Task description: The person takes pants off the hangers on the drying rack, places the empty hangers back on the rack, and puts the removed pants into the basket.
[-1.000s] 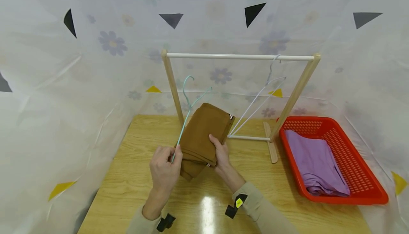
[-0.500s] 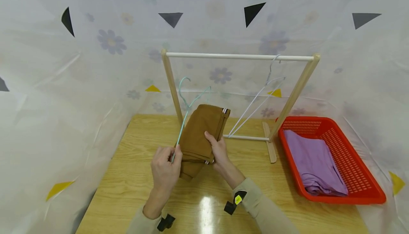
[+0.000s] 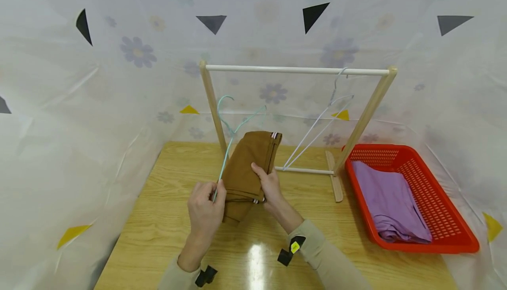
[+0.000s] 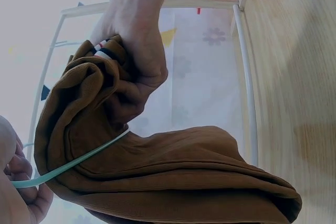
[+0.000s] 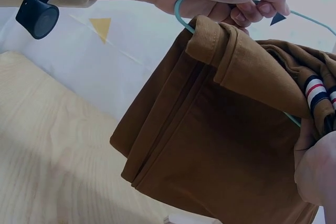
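My left hand pinches the lower end of a mint-green hanger whose hook points up. A folded brown garment with striped trim lies across the hanger, part of it hanging below. My right hand grips the garment's right side, thumb on top. In the left wrist view the hanger's thin bar runs over the brown cloth between its upper fold and hanging part. The right wrist view has the striped trim beside the right hand, while much of the hanger is hidden by cloth.
Behind the hands stands a rack with a white top rail and wooden posts. A pale lilac hanger hangs from its right part. A red basket with a folded purple garment sits on the wooden table at right.
The right hand and the brown garment have shifted slightly left, and the garment's top has come down a little. The hanger's hook has swung left. The left hand keeps its pinch.
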Motion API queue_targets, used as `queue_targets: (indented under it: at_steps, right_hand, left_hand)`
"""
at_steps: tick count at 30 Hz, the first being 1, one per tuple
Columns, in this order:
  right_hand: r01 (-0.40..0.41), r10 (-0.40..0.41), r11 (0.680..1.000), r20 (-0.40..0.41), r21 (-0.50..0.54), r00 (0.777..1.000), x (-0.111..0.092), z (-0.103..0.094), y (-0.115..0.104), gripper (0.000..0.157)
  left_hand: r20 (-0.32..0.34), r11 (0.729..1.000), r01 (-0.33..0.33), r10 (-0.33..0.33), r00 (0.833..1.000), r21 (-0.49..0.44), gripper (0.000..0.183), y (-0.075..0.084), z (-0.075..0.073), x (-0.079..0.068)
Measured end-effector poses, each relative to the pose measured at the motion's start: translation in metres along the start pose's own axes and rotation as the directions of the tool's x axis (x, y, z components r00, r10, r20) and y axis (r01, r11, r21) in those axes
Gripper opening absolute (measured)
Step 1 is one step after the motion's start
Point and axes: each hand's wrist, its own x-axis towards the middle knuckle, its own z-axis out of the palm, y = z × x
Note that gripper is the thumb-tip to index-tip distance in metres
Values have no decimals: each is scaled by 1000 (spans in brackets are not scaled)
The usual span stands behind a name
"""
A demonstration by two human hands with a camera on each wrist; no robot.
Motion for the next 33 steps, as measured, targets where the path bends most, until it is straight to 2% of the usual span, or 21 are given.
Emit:
queue_targets:
  at_steps: [11,19,24,33]
  right_hand:
    - [47,-46,999,73,-12,996,-5,8,-10,29]
    - [98,-89,992,108,-85,990,-9,14,-23,31]
    - [118,-106,986,104,-120,989,-10,19,-32,30]
    - [113,-100,983,92,-144,991,-13,22,-43,29]
  left_hand:
    - [-3,1000,24,-24,1000,2,32,0,1,-1]
    - [-20,1000,12,-12,1000,-7,31,1,2,-2]
    - [-29,1000,9,-10,1000,-2,29,1,2,-2]
    - [-8,1000,24,-24,1000,12,27,-1,1,-4]
